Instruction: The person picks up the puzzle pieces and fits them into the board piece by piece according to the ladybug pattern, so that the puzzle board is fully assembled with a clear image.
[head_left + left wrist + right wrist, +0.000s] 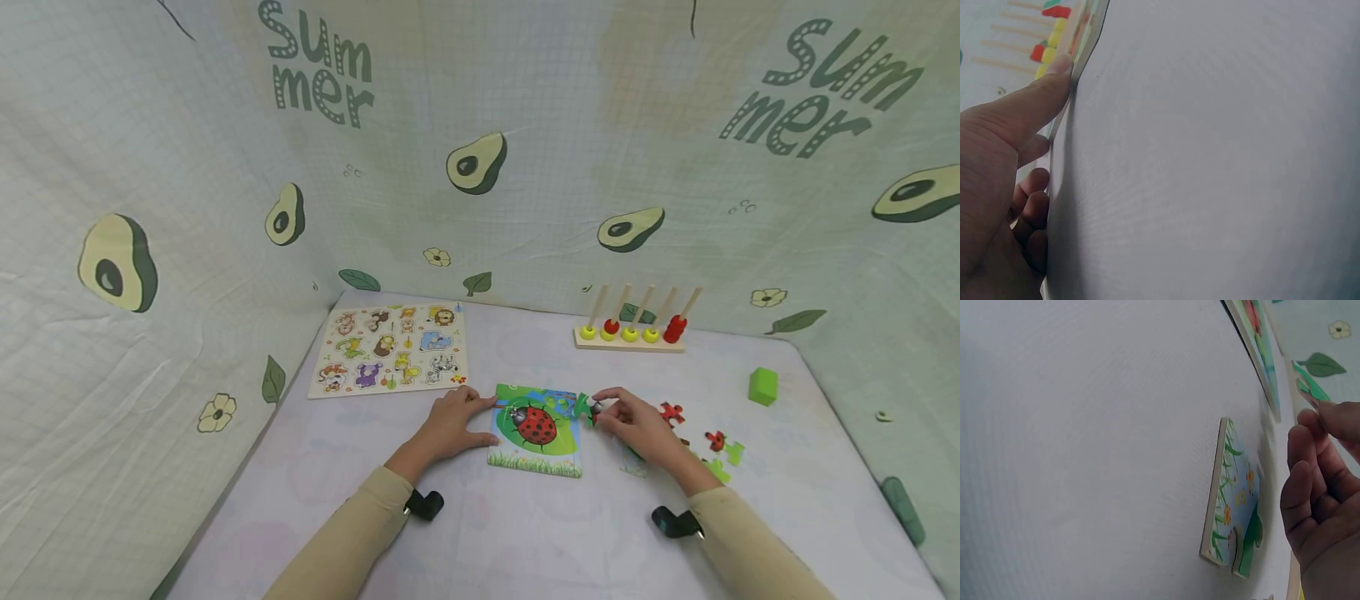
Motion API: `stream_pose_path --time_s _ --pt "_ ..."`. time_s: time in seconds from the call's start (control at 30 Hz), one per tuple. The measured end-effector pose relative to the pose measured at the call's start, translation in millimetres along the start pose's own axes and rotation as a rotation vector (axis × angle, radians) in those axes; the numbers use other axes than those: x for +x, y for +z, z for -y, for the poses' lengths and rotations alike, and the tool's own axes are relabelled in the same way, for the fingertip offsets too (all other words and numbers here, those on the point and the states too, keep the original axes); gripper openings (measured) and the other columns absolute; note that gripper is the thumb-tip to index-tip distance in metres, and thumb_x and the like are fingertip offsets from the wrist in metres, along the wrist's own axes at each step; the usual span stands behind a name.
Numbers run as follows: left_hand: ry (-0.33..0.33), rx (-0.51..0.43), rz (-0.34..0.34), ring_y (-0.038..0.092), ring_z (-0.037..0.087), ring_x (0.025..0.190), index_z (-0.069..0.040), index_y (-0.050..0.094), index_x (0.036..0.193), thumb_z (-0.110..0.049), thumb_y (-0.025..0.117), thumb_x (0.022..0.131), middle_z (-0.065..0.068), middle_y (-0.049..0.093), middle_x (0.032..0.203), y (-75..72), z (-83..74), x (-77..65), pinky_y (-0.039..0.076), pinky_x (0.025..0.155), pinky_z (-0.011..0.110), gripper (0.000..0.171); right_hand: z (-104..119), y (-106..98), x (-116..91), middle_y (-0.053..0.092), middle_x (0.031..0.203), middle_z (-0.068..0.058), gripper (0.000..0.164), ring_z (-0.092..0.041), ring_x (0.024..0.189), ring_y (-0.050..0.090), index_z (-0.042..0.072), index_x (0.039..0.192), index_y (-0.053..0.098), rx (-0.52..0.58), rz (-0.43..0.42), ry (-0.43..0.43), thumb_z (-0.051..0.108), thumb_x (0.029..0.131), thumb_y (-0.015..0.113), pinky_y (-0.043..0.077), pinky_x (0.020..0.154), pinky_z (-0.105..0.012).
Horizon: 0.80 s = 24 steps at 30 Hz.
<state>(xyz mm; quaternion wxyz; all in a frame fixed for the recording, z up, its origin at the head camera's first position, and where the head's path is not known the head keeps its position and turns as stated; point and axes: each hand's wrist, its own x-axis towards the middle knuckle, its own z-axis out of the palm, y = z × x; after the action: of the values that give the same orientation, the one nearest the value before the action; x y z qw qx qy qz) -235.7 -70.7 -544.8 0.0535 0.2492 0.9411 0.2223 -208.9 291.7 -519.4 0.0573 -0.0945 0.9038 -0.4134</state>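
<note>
A square ladybug puzzle board (pixel 535 431) lies flat on the table. My left hand (pixel 448 423) is at its left side, thumb and index finger spread along the edge and touching it. In the left wrist view the thumb of that hand (pixel 1029 106) rests at the board's rim. Just off the board's upper right edge, my right hand (pixel 636 421) pinches a green puzzle piece (pixel 584 408) between thumb and fingertips. The same piece (pixel 1310 387) shows in the right wrist view, partly hidden by the fingers. Under the right hand lies a grass-and-flower puzzle piece (pixel 1235 494).
Several loose red and green puzzle pieces (pixel 716 440) lie right of the right hand. A green block (pixel 763 386) stands farther right. At the back are a wooden bead counter (pixel 630 344) with pegs and an animal puzzle board (pixel 390 350) on the left. A printed cloth hangs behind.
</note>
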Motion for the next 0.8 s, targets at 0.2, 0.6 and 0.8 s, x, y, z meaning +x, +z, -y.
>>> stream_pose_path --time_s 0.2,0.6,0.8 --pt "0.001 0.006 0.005 0.046 0.018 0.105 -0.028 0.053 0.15 -0.06 0.075 0.085 0.001 0.052 0.12 0.8 1.7 1.0 0.037 0.093 0.04 0.076 3 7 1 0.067 0.091 0.001 0.034 -0.015 0.075 0.061 0.013 0.132 0.062 0.042 0.038 -0.03 0.019 0.099 0.069 0.048 0.066 -0.028" --pt "-0.006 -0.01 0.012 0.044 0.016 0.102 -0.028 0.053 0.15 -0.059 0.075 0.085 -0.001 0.051 0.119 0.3 2.1 1.3 0.036 0.091 0.039 0.076 21 31 6 0.068 0.089 0.001 0.029 -0.014 0.075 0.063 0.012 0.127 0.063 0.091 0.1 -0.121 0.02 0.1 0.068 0.048 0.069 -0.028" --pt "-0.006 -0.011 0.013 0.045 0.017 0.102 -0.028 0.053 0.15 -0.059 0.075 0.084 0.0 0.051 0.119 0.5 2.3 1.1 0.036 0.09 0.039 0.077 31 48 13 0.07 0.087 0.001 0.025 -0.016 0.074 0.064 0.013 0.123 0.065 0.103 0.13 -0.185 0.021 0.099 0.068 0.049 0.068 -0.028"
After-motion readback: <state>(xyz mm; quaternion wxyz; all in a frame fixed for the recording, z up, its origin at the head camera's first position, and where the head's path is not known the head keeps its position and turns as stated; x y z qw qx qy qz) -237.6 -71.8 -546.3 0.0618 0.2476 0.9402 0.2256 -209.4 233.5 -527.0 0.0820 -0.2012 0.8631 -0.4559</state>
